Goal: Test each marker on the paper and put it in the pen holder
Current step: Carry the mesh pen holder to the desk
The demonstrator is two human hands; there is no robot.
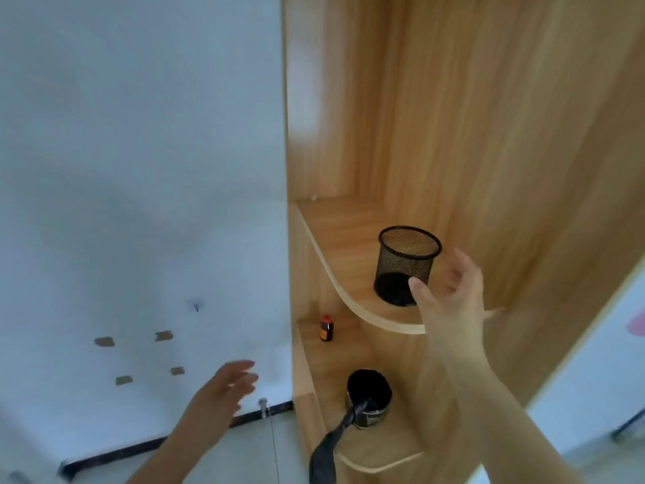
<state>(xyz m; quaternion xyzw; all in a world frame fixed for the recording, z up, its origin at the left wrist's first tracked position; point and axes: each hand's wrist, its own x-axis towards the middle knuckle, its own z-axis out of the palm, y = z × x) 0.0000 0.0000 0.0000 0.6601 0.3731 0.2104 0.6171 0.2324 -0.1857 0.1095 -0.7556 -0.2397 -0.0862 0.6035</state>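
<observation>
A black mesh pen holder (406, 264) stands upright on a curved wooden shelf (335, 239) of a corner unit. Nothing shows inside it. My right hand (450, 295) is spread just in front of and to the right of the holder, thumb near its lower side, fingers straight, holding nothing. My left hand (227, 386) hangs lower left in front of the white wall, fingers relaxed and blurred, holding nothing. No marker or paper is in view.
A small brown bottle with a red cap (326, 329) stands on the shelf below. Lower still sits a tin lined with a black bag (368, 396), a strip of it hanging over the shelf edge. White wall (139, 169) at left bears tape remnants (104, 341).
</observation>
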